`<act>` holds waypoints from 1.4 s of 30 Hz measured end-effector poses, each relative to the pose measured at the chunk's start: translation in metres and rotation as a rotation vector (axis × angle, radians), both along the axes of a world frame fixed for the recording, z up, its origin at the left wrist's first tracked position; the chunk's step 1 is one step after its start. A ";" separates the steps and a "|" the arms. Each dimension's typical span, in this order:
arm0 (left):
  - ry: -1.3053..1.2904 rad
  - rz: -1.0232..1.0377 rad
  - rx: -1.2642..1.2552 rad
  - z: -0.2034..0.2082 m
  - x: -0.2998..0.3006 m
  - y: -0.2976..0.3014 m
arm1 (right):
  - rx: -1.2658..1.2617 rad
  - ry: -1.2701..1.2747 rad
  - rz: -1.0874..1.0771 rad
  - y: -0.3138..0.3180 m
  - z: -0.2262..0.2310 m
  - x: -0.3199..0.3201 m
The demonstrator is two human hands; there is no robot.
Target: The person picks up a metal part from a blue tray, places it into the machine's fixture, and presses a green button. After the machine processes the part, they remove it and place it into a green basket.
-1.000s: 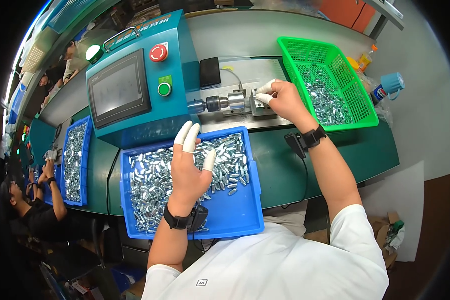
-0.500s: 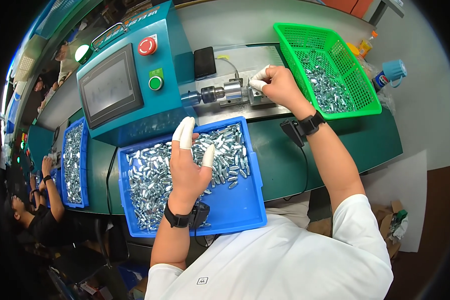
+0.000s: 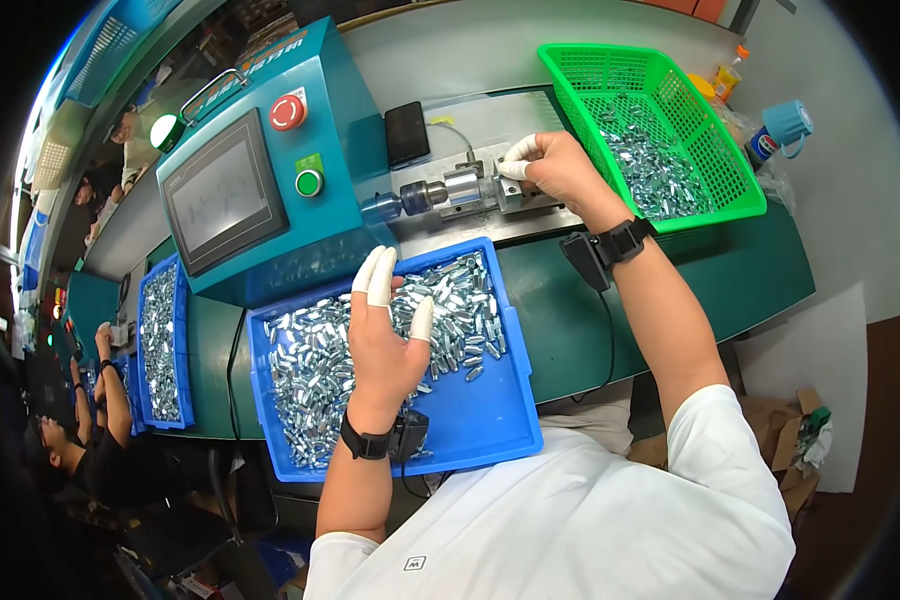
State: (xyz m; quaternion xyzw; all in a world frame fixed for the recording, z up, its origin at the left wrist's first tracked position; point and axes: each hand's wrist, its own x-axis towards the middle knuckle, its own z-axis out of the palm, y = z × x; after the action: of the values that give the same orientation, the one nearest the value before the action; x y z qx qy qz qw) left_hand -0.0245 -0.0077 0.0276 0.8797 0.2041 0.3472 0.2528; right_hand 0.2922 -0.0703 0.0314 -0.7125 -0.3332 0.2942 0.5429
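My left hand (image 3: 382, 350) hovers palm-inward over a blue tray (image 3: 485, 415) heaped with small shiny metal sleeves (image 3: 310, 375). Its fingers are stretched and the thumb stands apart, with nothing held; white finger cots cover some tips. My right hand (image 3: 567, 182), also in finger cots, is at a metal fixture (image 3: 518, 197) in line with a drill chuck (image 3: 417, 198) and a round metal holder (image 3: 462, 186). Thumb and index finger are pinched together at the fixture's top; whatever lies between them is hidden.
The teal machine (image 3: 345, 110) carries a screen (image 3: 222, 190), a red stop button (image 3: 288, 112) and a green button (image 3: 309, 182). A phone (image 3: 407, 134) lies behind the chuck. At right stands a green basket (image 3: 738, 195) with more metal pieces. A co-worker (image 3: 95, 455) sits far left.
The whole view has shifted slightly. My right hand remains pinched at the fixture, and my left hand still hovers open over the tray with its fingers a little straighter.
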 end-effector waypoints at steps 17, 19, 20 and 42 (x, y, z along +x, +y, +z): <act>-0.031 0.006 0.029 -0.001 -0.002 -0.001 | -0.019 -0.009 -0.119 -0.018 -0.005 0.000; -0.035 0.004 0.026 -0.002 -0.003 0.000 | 0.006 -0.046 -0.139 -0.021 -0.011 -0.005; -0.035 -0.007 0.026 -0.002 -0.002 0.000 | -0.002 -0.120 -0.099 -0.024 -0.013 -0.009; 0.008 -0.024 -0.007 -0.001 0.003 -0.004 | 0.103 -0.442 0.039 -0.018 -0.017 -0.034</act>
State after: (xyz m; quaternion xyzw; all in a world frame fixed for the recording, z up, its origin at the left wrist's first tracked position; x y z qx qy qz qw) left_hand -0.0218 -0.0120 0.0270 0.8827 0.1956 0.3397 0.2592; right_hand 0.2585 -0.0888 0.0143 -0.7244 -0.4721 0.1239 0.4868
